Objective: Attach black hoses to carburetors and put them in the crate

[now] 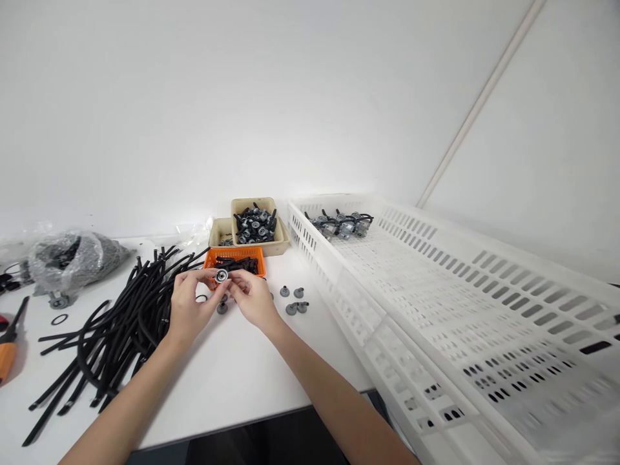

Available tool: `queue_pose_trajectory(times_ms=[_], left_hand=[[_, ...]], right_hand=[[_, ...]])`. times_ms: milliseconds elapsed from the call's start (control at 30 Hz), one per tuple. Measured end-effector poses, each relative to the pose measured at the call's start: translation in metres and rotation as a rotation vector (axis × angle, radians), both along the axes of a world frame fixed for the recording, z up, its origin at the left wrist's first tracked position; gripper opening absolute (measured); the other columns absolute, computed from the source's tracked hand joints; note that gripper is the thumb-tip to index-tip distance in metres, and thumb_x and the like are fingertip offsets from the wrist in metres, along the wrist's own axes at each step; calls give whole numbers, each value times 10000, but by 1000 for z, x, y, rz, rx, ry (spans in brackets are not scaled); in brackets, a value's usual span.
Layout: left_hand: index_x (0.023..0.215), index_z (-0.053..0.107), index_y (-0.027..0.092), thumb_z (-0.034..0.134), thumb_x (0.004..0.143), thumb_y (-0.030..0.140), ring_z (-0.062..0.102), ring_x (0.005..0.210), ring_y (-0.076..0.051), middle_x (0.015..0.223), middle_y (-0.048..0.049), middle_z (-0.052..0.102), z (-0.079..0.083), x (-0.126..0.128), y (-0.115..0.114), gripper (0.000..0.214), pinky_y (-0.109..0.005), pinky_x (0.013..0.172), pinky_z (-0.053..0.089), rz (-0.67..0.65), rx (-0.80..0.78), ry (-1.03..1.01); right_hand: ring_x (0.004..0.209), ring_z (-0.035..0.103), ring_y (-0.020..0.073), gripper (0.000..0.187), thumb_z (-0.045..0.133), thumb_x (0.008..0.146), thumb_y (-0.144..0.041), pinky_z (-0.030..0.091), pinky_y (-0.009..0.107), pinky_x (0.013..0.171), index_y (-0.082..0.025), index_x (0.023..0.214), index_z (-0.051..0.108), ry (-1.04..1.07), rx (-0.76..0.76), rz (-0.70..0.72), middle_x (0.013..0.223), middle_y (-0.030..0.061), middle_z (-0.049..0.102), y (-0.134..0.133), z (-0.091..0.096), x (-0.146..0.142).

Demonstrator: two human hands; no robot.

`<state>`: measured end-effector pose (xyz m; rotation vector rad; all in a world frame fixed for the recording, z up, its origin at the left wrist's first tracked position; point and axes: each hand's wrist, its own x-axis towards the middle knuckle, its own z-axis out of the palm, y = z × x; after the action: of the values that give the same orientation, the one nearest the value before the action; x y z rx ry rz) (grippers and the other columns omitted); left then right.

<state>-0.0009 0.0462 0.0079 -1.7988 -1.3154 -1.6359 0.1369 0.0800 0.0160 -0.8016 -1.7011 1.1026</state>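
Note:
My left hand (186, 303) and my right hand (252, 298) meet over the white table (232, 368), fingers pinched together on a small round grey metal part (221, 276). Just behind them stands an orange basket (235, 256) of black pieces. Several loose grey round parts (294, 301) lie on the table right of my right hand. One more grey part (222, 308) and a black ring (201, 298) lie under my hands.
A heap of black rubber tubes (121, 316) lies left of my hands. Two beige bins (256, 226) with assembled parts stand behind. A big white slotted crate (436, 297) with several assemblies (339, 225) fills the right. A plastic bag (72, 258) and orange-handled tool (7, 358) sit far left.

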Motion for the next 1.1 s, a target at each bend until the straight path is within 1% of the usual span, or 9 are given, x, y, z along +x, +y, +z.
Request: queue_pose_trajectory(times_ms=[100,233,400,667,833,967,1100], left_hand=[[933,600,202,668,835,342,614,652,-162,717,-1,665,0,0,0,184,-328,702,470,6,2,1],[937,599,204,666,838,337,613,643,-157,708,6,657,1,1,-1,179,-327,711,465,16,1,11],[942,593,207,684,825,335,615,642,-162,693,15,645,1,1,-1,196,-336,727,461,33,21,23],[944,587,198,691,824,338,609,669,-166,693,9,648,0,1,-1,211,-324,706,448,50,22,16],[935,589,195,704,811,352,598,649,-164,667,18,637,-1,0,-1,230,-317,696,440,72,46,25],[942,587,194,706,812,344,601,635,-158,676,20,642,0,-1,0,231,-318,701,438,69,59,29],[947,584,192,709,811,337,609,643,-158,703,13,654,0,-2,0,235,-317,693,434,51,57,35]], right_hand=[[780,659,156,170,543,849,-215,529,291,735,-192,957,672,8,10,-5,887,52,711,1,-2,0],[816,669,170,181,539,857,-208,538,317,771,-202,980,672,-13,7,3,930,57,716,1,-4,-1],[846,672,191,158,576,862,-243,543,328,772,-230,978,683,-54,17,34,892,42,717,0,-4,0],[768,659,168,150,551,848,-231,512,291,721,-191,946,658,-91,71,1,860,44,711,-3,0,0],[702,630,150,121,547,829,-232,484,270,667,-185,871,650,-112,82,2,779,21,693,-5,2,0],[690,629,147,152,587,803,-247,491,270,663,-191,929,650,-94,96,-34,793,16,693,-4,0,0],[720,640,151,166,570,812,-252,504,273,677,-195,938,663,-59,111,-39,821,24,698,-2,-2,0]])
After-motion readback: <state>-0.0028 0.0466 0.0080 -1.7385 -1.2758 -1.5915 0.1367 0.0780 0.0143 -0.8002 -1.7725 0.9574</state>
